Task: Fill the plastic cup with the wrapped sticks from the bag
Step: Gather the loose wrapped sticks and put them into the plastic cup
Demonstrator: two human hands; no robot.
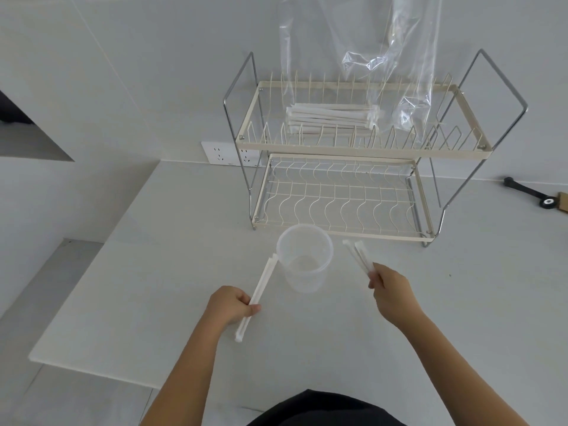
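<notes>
Both hands are closed on wrapped sticks: the left hand [235, 305] grips a small bunch [256, 298] near its lower third, upper ends just beside the left rim of the plastic cup [304, 261]; the right hand [388, 292] pinches a second small bunch [358, 256] by its near end, the far ends pointing up and left toward the cup's right side, apart from it. The cup stands upright and appears empty on the white surface [153, 272], directly in front of the two-tier wire rack [347, 149]. The remaining stock of sticks [332, 116] lies inside the clear bag [399, 72] on the rack's upper tier. Risks noted: the cup is light and unheld, so a bunch striking its rim or wall from the side could tip or push it; both bunches arriving together could jam at the mouth; the right-hand pinch is at the very end, so sticks may fan out or slip. Posture: both forearms reach forward from the bottom edge, converging on the cup; the left wrist is turned so its sticks angle up and right, the right fingers curled downward over the stick ends.
</notes>
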